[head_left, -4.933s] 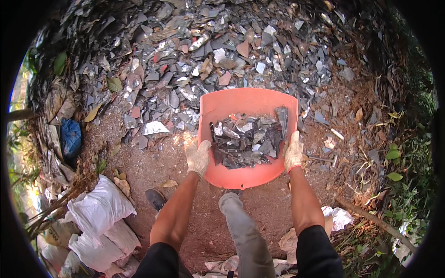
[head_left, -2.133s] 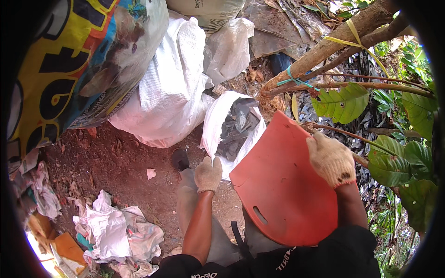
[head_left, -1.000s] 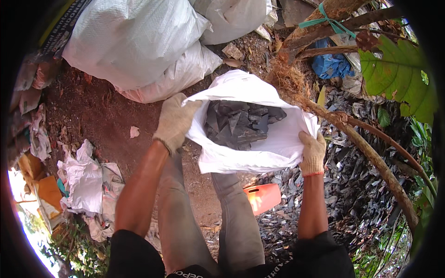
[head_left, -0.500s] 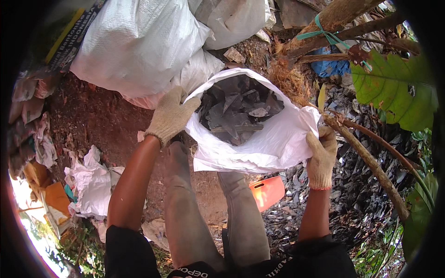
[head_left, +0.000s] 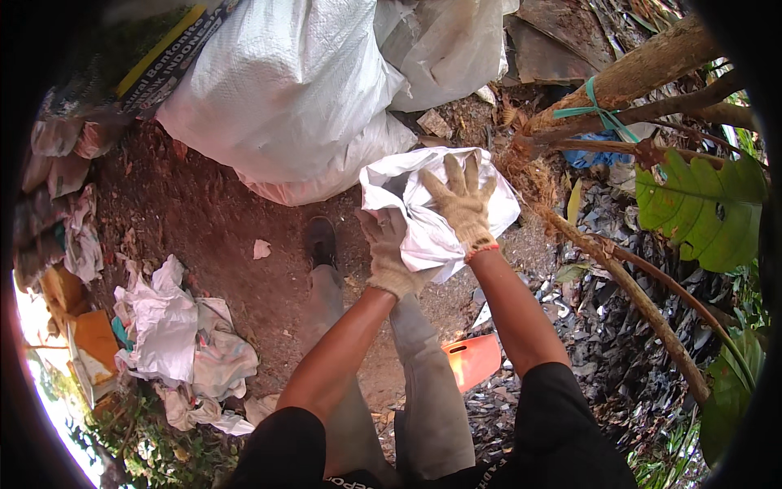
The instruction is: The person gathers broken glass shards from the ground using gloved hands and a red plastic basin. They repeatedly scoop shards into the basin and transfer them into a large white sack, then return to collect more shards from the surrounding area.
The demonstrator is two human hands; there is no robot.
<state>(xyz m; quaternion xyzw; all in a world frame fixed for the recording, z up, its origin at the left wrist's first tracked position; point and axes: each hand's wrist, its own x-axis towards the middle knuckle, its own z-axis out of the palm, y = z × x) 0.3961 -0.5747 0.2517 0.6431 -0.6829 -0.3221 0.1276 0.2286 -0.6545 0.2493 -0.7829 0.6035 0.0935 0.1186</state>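
Observation:
A white woven sack [head_left: 423,240] stands in front of me, its mouth folded inward and crumpled over. My right hand [head_left: 464,204], in a beige knitted glove, lies flat on the folded cloth with its fingers spread. My left hand [head_left: 389,251], gloved alike, rests against the sack's near left side; its fingers are stretched along the cloth and partly in shadow. The dark flat shards inside the sack are now covered by the folded cloth.
Large filled white sacks [head_left: 277,98] stand beyond. An orange scoop-like plastic piece [head_left: 472,363] lies by my leg, beside a spread of dark shards [head_left: 586,391]. Tied branches [head_left: 635,73] reach in at the right. Crumpled white sacking [head_left: 163,322] lies left.
Both hands have let go of the sack's rim. The right hand moved left and inward onto the cloth, the left hand moved right and down its side. The open mouth has been folded over.

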